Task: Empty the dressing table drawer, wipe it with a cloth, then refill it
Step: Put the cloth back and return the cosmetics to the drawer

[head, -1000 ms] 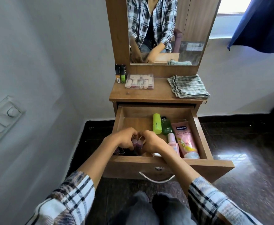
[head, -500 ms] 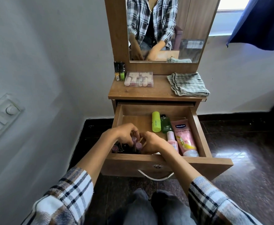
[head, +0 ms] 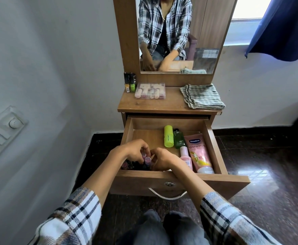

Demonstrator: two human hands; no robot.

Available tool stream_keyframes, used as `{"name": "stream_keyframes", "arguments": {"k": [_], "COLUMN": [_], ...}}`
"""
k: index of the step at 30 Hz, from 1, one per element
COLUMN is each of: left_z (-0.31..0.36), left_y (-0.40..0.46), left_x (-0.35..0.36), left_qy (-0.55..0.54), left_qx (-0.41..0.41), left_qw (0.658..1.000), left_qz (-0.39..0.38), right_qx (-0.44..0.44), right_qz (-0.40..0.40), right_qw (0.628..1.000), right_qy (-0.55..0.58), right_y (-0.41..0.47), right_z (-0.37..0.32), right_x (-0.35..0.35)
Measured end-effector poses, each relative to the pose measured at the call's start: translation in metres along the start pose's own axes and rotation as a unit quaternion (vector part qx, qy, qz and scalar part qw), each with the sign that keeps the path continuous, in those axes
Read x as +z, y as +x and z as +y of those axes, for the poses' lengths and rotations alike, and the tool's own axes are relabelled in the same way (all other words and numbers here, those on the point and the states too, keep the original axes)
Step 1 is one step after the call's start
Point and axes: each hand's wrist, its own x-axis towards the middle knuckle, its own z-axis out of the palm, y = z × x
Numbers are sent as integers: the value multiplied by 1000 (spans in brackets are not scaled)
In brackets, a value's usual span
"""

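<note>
Against the white wall stands the dressing table (head: 164, 105), a folded cloth (head: 203, 97) on its top near a clear case (head: 150, 91) and two nail polish bottles (head: 129, 83). Its drawer (head: 183, 181) is pulled open, holding a lime bottle (head: 168, 136), green bottle (head: 179, 139), pink bottle (head: 185, 155) and Vaseline tube (head: 199, 154). Left hand (head: 136, 150) and right hand (head: 162, 159) curl around small purple-capped bottles (head: 23, 159) at the front-left corner.

Daylight comes from the window (head: 247, 7) at upper right, overexposed; glare on the dark floor (head: 261, 175) at right; edges bend from wide-angle distortion.
</note>
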Motion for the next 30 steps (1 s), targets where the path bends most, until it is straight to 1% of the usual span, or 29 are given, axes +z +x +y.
{"name": "stream_keyframes", "arguments": {"k": [2, 5, 8, 11, 13, 16, 19, 21, 23, 26, 28, 30], "left_z": [1, 5, 9, 10, 10, 10, 9, 6, 1, -11, -16, -22], "left_y": [-3, -11, -20, -24, -22, -13, 1, 17, 34, 69, 89, 110], "left_x": [-3, -11, -23, -36, -43, -56, -70, -82, -93, -113, -124, -135], "left_qy": [-17, -48, -67, -90, -116, -156, -209, -215, -222, -240, -252, -251], "left_qx": [-6, -4, 10, 26, 28, 25, 11, 0, -10, -24, -28, -32], "left_qw": [1000, 999, 998, 994, 987, 962, 918, 895, 876, 853, 843, 839], "left_qz": [-1, 2, 19, 56, 106, 225, 336, 390, 427, 463, 474, 481], "right_qx": [-1, 12, 0, -20, -26, -42, -67, -75, -83, -100, -109, -113], "right_qz": [3, -20, -3, 24, 54, 105, 171, 184, 199, 259, 285, 287], "right_qw": [1000, 998, 997, 997, 995, 987, 971, 964, 956, 939, 931, 932], "right_qy": [10, 53, 72, 76, 79, 112, 154, 178, 200, 202, 198, 190], "right_y": [-4, -11, -20, -24, -20, -7, 15, 33, 53, 93, 116, 138], "right_z": [1, -1, -7, -16, -21, -35, -48, -58, -68, -80, -84, -89], "right_x": [-3, -15, -33, -50, -63, -84, -102, -114, -126, -141, -147, -153]}}
